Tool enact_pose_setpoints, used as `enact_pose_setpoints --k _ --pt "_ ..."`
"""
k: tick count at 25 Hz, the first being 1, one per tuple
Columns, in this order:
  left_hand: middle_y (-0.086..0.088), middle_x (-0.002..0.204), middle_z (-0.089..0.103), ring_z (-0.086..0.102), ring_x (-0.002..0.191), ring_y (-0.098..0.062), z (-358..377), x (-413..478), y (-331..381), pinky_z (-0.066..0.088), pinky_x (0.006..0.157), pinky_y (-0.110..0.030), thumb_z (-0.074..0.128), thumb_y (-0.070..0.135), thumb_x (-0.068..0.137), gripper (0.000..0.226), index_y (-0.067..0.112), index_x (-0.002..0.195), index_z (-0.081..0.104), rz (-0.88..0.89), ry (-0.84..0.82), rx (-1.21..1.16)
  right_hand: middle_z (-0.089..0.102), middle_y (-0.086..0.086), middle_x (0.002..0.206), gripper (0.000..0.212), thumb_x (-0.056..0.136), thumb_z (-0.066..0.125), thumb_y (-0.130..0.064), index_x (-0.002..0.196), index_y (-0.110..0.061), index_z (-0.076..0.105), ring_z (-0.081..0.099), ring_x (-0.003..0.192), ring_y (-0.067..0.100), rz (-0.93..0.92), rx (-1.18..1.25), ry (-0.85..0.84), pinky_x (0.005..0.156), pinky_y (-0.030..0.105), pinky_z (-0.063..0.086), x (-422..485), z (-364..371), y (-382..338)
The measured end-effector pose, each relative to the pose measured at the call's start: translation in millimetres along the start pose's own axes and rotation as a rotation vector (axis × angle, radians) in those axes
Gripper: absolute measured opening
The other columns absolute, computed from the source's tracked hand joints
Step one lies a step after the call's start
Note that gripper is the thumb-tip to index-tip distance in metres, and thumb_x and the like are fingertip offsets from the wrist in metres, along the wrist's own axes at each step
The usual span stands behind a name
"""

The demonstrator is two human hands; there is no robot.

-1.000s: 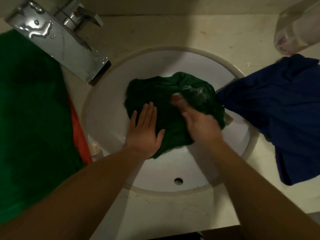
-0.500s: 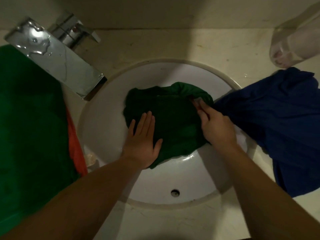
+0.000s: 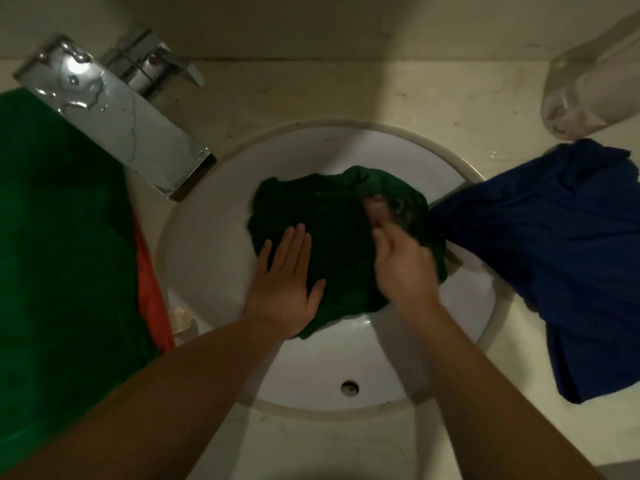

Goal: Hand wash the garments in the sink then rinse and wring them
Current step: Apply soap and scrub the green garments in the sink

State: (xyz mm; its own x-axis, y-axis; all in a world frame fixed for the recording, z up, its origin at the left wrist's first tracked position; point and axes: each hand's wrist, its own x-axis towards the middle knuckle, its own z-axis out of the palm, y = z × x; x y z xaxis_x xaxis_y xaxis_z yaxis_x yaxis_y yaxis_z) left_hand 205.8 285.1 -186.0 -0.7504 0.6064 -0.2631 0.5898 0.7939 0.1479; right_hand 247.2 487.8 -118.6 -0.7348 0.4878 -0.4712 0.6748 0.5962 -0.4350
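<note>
Left hand [image 3: 287, 289] flat, fingers straight, pressing green garment [image 3: 339, 237] mid-sink [image 3: 207, 258]. Right hand [image 3: 401, 265] blurred, fingers seemingly curled on garment fold near sink's right rim, beside blue garment [image 3: 554, 254].

Faucet [image 3: 117, 123] over sink's [image 3: 207, 258] left rim

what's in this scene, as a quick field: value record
sink: white basin, hole in its near wall
green garment: bunched in the sink
left hand: flat on the green garment, fingers straight
right hand: blurred, on the garment's right part; grip unclear
blue garment: draped over the sink's right rim onto the counter
faucet: chrome, upper left, wet with drops
green cloth: on the counter at left, orange cloth showing at its edge
container: clear, upper right
</note>
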Motion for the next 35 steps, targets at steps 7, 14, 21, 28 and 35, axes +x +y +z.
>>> enact_pose_setpoints --k 7,14,21,28,35 --pt "-0.010 0.170 0.009 0.005 0.157 -0.023 0 0 1 0.010 0.125 -0.051 0.032 0.054 0.100 0.079 0.005 0.161 0.018 0.015 -0.009 -0.010 0.070 0.010 0.119 0.038 0.109 0.042 -0.045 0.146 -0.047 0.051 0.064 0.109 0.032 0.212 0.076 0.072 0.099 0.045 0.052 1 -23 26" --pt "-0.011 0.170 0.011 0.007 0.157 -0.023 -1 0 1 0.009 0.126 -0.051 0.029 0.054 0.101 0.078 0.005 0.161 0.018 0.015 -0.002 -0.002 0.067 0.000 0.120 0.036 0.106 0.042 -0.053 0.140 -0.064 0.048 0.065 0.111 0.022 0.100 0.154 -0.074 0.098 0.034 0.050 -11 -7 16" --pt "-0.013 0.168 0.021 0.013 0.157 -0.025 -1 1 3 0.013 0.125 -0.051 0.032 0.052 0.099 0.077 0.004 0.159 0.025 0.015 0.015 0.003 0.067 -0.005 0.135 0.043 0.101 0.036 -0.068 0.143 -0.063 0.045 0.065 0.121 0.014 -0.115 0.142 -0.199 0.107 0.031 0.049 -31 23 -14" --pt "-0.012 0.170 0.011 0.008 0.157 -0.025 -2 1 1 0.010 0.125 -0.051 0.030 0.054 0.100 0.080 0.005 0.161 0.017 0.026 -0.006 0.011 0.071 0.009 0.113 0.037 0.109 0.043 -0.044 0.144 -0.054 0.050 0.067 0.101 0.028 0.097 0.154 0.019 0.093 0.031 0.048 -14 -21 16" --pt "-0.010 0.170 0.008 0.005 0.157 -0.023 0 2 0 0.008 0.126 -0.051 0.027 0.055 0.100 0.080 0.005 0.161 0.014 0.028 -0.017 -0.014 0.070 0.001 0.114 0.038 0.109 0.040 -0.046 0.144 -0.059 0.047 0.065 0.100 0.019 0.142 0.101 0.037 0.087 0.034 0.050 -8 -37 40"
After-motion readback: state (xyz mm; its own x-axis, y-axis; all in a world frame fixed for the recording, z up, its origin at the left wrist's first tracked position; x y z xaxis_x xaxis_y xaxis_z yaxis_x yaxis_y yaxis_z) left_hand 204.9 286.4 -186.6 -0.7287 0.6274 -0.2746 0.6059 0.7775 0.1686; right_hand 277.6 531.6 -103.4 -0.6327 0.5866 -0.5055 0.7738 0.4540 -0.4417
